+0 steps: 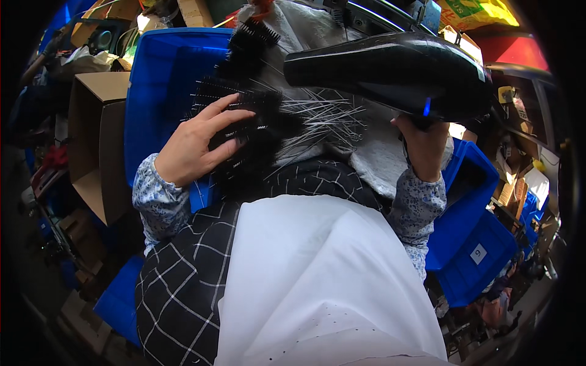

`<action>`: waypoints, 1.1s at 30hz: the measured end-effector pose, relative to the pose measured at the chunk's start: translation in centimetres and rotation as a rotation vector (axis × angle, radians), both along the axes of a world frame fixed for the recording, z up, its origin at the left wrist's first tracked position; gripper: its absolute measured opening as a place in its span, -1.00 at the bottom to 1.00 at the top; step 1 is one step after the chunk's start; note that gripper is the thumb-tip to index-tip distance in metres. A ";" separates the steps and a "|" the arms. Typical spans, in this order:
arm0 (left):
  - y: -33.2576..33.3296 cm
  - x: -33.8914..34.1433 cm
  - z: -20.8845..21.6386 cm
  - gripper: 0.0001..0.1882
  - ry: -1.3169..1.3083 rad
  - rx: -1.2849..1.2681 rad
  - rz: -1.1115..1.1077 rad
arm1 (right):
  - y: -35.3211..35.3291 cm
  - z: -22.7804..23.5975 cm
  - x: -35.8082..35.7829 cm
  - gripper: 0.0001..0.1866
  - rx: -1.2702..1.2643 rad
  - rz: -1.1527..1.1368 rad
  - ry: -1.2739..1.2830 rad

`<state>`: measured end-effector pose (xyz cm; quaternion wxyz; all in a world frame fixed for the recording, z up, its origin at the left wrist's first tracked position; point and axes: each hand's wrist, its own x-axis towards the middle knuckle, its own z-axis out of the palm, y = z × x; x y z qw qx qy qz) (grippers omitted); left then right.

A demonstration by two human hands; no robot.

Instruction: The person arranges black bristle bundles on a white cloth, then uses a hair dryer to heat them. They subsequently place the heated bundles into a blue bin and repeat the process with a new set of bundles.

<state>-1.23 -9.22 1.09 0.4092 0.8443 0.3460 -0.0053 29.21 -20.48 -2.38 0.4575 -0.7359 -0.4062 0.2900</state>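
My right hand (427, 146) is wrapped around the handle of a black hair dryer (390, 67), partly hidden beneath its body. The dryer's narrower end points left, above a heap of black-bristled wire brushes (268, 131) on my lap. Their thin metal stems (326, 119) fan out to the right. My left hand (204, 137) lies over the bristles on the heap's left side, fingers stretched and thumb apart. A whitish cloth (375, 155) lies under the stems. More black bristles (255, 38) show farther off, at the top of the heap.
A deep blue bin (143, 91) stands left of the brushes, beside an open cardboard box (101, 152). Other blue bins (464, 244) sit at my right. Dark metal equipment (372, 17) lies beyond the dryer, near a yellow-green bag (476, 12).
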 end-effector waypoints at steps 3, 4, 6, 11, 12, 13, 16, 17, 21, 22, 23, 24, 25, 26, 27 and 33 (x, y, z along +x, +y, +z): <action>2.3 -0.9 -1.7 -0.65 -0.043 -0.042 0.006 | 0.3 0.1 -0.3 -0.85 0.056 -0.064 -0.236; 3.4 -0.6 -2.4 -0.66 -0.164 -0.134 0.076 | 0.2 0.2 -0.2 -0.84 0.048 -0.062 -0.222; 7.0 -1.0 -5.9 -0.68 -0.344 -0.300 0.253 | 0.1 0.3 -0.1 -0.84 0.039 -0.050 -0.190; 16.3 -2.0 -14.8 -0.62 0.285 -0.340 0.239 | -0.4 0.2 0.4 -0.90 0.043 -0.092 -0.309; 16.2 -1.6 -15.3 -0.62 0.252 -0.487 0.266 | -0.5 0.1 0.6 -0.91 0.071 -0.098 -0.283; 16.1 -1.4 -16.1 -0.62 0.219 -0.633 0.294 | -0.5 0.3 0.5 -0.92 0.080 -0.109 -0.300; 16.8 -2.2 -18.5 -0.65 0.068 -0.844 0.312 | -0.4 0.5 0.3 -0.93 0.091 -0.132 -0.276; 16.7 -2.1 -18.3 -0.66 0.018 -0.893 0.284 | -0.5 0.4 0.5 -0.93 0.084 -0.122 -0.220; 15.0 -1.9 -14.3 -0.68 -0.147 -0.830 0.391 | -0.2 0.6 0.1 -0.91 0.075 -0.143 -0.256; 14.4 -1.5 -12.5 -0.72 -0.143 -0.715 0.336 | -0.3 0.5 0.3 -0.90 0.083 -0.146 -0.217; 13.8 -1.7 -11.6 -0.73 -0.182 -0.654 0.337 | -0.4 0.1 0.6 -0.89 0.094 -0.144 -0.175; 13.3 -1.8 -11.0 -0.74 -0.220 -0.592 0.337 | -0.4 0.0 0.7 -0.87 0.104 -0.143 -0.133; 13.1 -1.9 -10.8 -0.75 -0.257 -0.531 0.335 | -0.4 0.1 0.6 -0.86 0.084 -0.126 -0.175; 12.8 -2.0 -10.8 -0.78 -0.326 -0.480 0.390 | -0.2 0.4 0.5 -0.85 0.065 -0.101 -0.213; 12.6 -1.7 -10.5 -0.77 -0.362 -0.431 0.526 | -0.2 0.6 0.4 -0.83 0.047 -0.078 -0.251; 13.7 -2.1 -11.8 -0.53 -0.226 -0.325 0.688 | -0.7 0.4 -0.3 -0.82 0.145 -0.068 -0.228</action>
